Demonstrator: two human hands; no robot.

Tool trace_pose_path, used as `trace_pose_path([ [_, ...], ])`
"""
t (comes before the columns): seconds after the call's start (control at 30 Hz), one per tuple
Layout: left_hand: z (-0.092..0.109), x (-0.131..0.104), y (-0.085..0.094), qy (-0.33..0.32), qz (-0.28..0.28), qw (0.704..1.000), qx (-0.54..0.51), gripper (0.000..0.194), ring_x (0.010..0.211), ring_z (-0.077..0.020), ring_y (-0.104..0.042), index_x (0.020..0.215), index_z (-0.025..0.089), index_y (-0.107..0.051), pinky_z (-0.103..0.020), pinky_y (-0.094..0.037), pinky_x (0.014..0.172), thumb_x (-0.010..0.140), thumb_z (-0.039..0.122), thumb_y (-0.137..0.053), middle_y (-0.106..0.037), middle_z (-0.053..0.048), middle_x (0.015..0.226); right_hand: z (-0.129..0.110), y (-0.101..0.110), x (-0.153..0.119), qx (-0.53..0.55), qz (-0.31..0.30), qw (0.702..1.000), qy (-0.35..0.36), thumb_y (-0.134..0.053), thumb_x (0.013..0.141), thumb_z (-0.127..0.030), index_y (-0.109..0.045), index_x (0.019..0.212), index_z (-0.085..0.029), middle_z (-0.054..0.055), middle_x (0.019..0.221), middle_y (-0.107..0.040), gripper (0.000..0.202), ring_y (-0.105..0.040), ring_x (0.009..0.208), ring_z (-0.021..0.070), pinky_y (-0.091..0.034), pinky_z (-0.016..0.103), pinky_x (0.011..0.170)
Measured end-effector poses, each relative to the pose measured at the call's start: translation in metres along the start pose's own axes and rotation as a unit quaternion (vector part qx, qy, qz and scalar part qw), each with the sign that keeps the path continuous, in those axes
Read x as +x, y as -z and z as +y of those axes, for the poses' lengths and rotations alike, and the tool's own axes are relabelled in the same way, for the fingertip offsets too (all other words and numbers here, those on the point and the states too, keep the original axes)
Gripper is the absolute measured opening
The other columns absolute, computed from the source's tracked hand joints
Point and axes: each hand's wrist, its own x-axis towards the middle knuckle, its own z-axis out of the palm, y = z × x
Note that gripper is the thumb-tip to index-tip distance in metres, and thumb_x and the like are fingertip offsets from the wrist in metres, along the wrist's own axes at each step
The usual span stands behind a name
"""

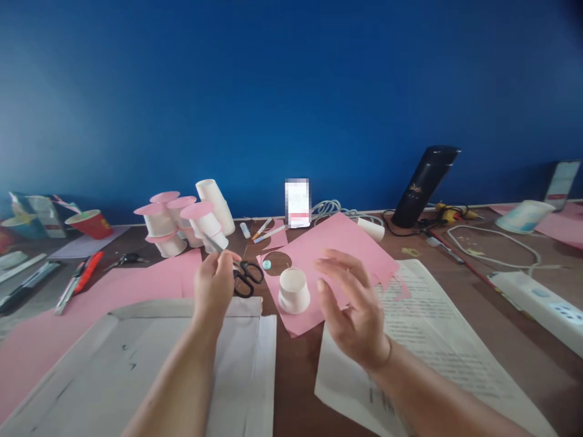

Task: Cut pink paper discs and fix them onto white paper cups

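Note:
My left hand point(214, 284) is closed around the blade end of a pair of scissors, whose black handles point(246, 278) point to the right. A white paper cup point(294, 291) stands upside down on a pink sheet point(346, 243) that has a round hole cut near its left corner. Just right of the cup, my right hand point(353, 306) hovers with its fingers apart and holds nothing. A small light-blue round piece point(266, 264) lies by the hole.
White cups with pink discs point(164, 221) stand at the back left, beside a cup stack point(215, 206). A lit phone point(298, 203) leans on the wall. At right are a black bottle point(423, 188) and a power strip point(542, 309). A cutter point(77, 282) lies left.

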Motion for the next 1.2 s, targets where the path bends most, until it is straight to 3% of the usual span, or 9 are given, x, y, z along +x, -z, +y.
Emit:
trace_pose_path([
  [0.1,-0.015,0.021,0.001,0.023,-0.118,0.984,0.134,0.025,0.055,-0.0210,-0.059,0.061,0.021,-0.067,-0.027,-0.039,0.048,0.072,0.030,-0.046,-0.065,-0.005,0.059,0.012,-0.004,0.002,-0.006,-0.007,1.000,-0.021,-0.052,0.085,-0.010,-0.063,0.112,-0.023,0.010,0.112,-0.058,0.032,-0.054,0.113,0.0256,-0.049,0.047,0.095],
  [0.3,-0.024,0.027,-0.001,0.027,-0.183,0.962,0.201,0.031,0.059,-0.0214,-0.056,0.050,0.020,-0.059,-0.027,-0.035,0.054,0.074,0.037,-0.047,-0.061,-0.006,0.055,0.023,-0.009,0.001,0.005,-0.014,0.999,-0.044,-0.049,0.087,-0.011,-0.063,0.106,-0.020,0.010,0.107,-0.057,0.025,-0.055,0.108,0.0237,-0.049,0.044,0.092],
  [0.43,-0.014,0.026,0.016,0.025,-0.220,0.953,0.207,0.038,0.056,-0.0174,-0.050,0.050,0.018,-0.053,-0.026,-0.031,0.052,0.076,0.046,-0.046,-0.055,-0.003,0.053,0.029,-0.012,-0.001,0.015,-0.020,0.998,-0.057,-0.049,0.086,-0.009,-0.063,0.103,-0.019,0.010,0.105,-0.057,0.025,-0.056,0.104,0.0222,-0.050,0.041,0.089],
  [0.63,-0.019,0.032,0.041,0.018,-0.377,0.903,0.207,0.046,0.051,-0.0131,-0.040,0.058,0.018,-0.056,-0.025,-0.026,0.051,0.069,0.063,-0.055,-0.048,0.003,0.053,0.034,-0.015,-0.003,0.027,-0.031,0.997,-0.070,-0.049,0.084,-0.006,-0.063,0.099,-0.019,0.009,0.101,-0.059,0.025,-0.057,0.101,0.0208,-0.051,0.038,0.087],
  [0.73,-0.026,0.036,0.043,0.015,-0.325,0.899,0.292,0.049,0.051,-0.0141,-0.041,0.053,0.019,-0.050,-0.025,-0.025,0.050,0.063,0.066,-0.060,-0.045,0.003,0.050,0.035,-0.016,-0.003,0.030,-0.031,0.997,-0.068,-0.049,0.084,-0.006,-0.064,0.098,-0.019,0.008,0.099,-0.059,0.025,-0.057,0.099,0.0201,-0.050,0.037,0.086],
  [0.87,-0.022,0.037,0.038,0.011,-0.165,0.918,0.361,0.051,0.061,-0.0202,-0.054,0.062,0.021,-0.055,-0.027,-0.033,0.052,0.075,0.069,-0.042,-0.059,-0.002,0.061,0.043,-0.019,-0.005,0.028,-0.019,0.995,-0.094,-0.048,0.084,-0.008,-0.062,0.103,-0.020,0.008,0.100,-0.059,0.026,-0.058,0.093,0.0190,-0.051,0.036,0.081],
  [0.93,-0.014,0.037,0.030,-0.005,-0.125,0.919,0.374,0.044,0.067,-0.0217,-0.058,0.071,0.023,-0.059,-0.028,-0.035,0.054,0.081,0.062,-0.040,-0.065,-0.004,0.072,0.051,-0.021,-0.006,0.014,-0.006,0.992,-0.128,-0.048,0.085,-0.010,-0.061,0.106,-0.020,0.008,0.103,-0.059,0.027,-0.059,0.087,0.0175,-0.051,0.035,0.078],
  [1.07,0.006,0.047,0.003,-0.066,-0.149,0.894,0.417,0.024,0.077,-0.0221,-0.062,0.084,0.028,-0.065,-0.028,-0.040,0.058,0.082,0.043,-0.047,-0.070,-0.002,0.089,0.066,-0.026,-0.008,-0.015,0.003,0.981,-0.194,-0.049,0.084,-0.014,-0.060,0.106,-0.020,0.008,0.107,-0.058,0.026,-0.059,0.082,0.0167,-0.051,0.035,0.074],
  [1.2,0.021,0.072,-0.034,-0.161,-0.216,0.838,0.474,0.026,0.084,-0.0219,-0.064,0.091,0.026,-0.069,-0.029,-0.045,0.067,0.083,0.028,-0.045,-0.070,-0.005,0.097,0.070,-0.031,-0.010,-0.014,-0.012,0.984,-0.177,-0.048,0.083,-0.013,-0.061,0.104,-0.019,0.008,0.104,-0.058,0.025,-0.059,0.082,0.0174,-0.050,0.034,0.074],
])
